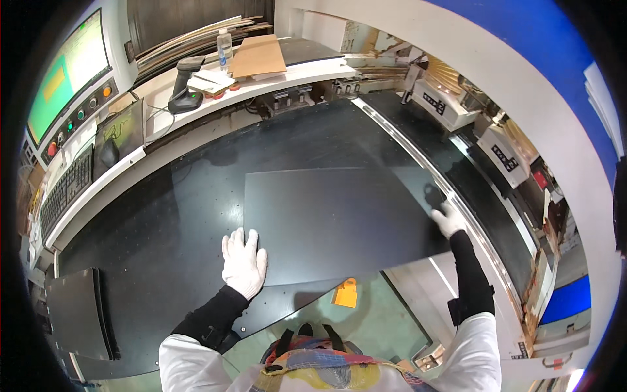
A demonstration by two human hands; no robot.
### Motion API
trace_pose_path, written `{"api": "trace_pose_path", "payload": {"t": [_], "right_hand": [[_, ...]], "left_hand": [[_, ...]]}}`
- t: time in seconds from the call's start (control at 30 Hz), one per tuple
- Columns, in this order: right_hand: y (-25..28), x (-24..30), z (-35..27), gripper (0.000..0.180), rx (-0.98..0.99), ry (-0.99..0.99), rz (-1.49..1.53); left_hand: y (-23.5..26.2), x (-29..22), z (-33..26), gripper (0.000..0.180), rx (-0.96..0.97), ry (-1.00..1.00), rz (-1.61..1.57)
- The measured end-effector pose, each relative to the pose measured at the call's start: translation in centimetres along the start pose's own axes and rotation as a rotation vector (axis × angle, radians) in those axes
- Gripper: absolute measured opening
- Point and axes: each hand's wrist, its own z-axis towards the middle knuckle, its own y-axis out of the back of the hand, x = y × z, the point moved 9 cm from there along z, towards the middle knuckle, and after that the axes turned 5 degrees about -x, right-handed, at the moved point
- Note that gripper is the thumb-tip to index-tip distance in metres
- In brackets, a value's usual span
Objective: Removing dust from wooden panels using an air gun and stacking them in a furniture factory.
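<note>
A large dark rectangular panel (339, 215) lies flat on the glossy black machine table (170, 215). My left hand (243, 262), in a white glove, rests flat with fingers spread on the panel's near left corner. My right hand (448, 219), also gloved in white, presses on the panel's right edge beside the metal guide rail (418, 160). Both forearms wear black sleeves under a white coat.
A keyboard (65, 189), control buttons and a green monitor (68, 72) stand at the left. On the white shelf behind lie a barcode scanner (186, 85), a bottle (225, 49) and cardboard sheets (258, 55). Dark panels (81, 313) are stacked near left. An orange tag (345, 293) lies on the floor below.
</note>
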Motion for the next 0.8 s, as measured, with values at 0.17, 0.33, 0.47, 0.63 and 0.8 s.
{"api": "trace_pose_path", "payload": {"t": [0.17,0.33,0.47,0.63,0.8], "right_hand": [[-10.8,23.4,-9.4,0.085,0.539,0.787,-0.532],[-13.4,22.3,-1.1,0.057,0.191,0.855,-0.331],[-15.5,22.0,7.0,0.054,0.13,0.86,-0.301],[-17.8,21.3,14.7,0.057,0.09,0.864,-0.301],[-19.1,21.9,19.6,0.055,0.109,0.886,-0.224]], "left_hand": [[-2.8,1.7,4.0,0.052,-0.082,0.156,0.129],[-6.7,-0.1,11.2,0.049,-0.139,0.185,0.141],[-11.0,0.7,18.2,0.055,0.04,0.324,0.116],[-14.4,1.0,23.9,0.054,0.003,0.383,0.151],[-16.8,1.5,26.9,0.055,-0.003,0.416,0.184]]}}
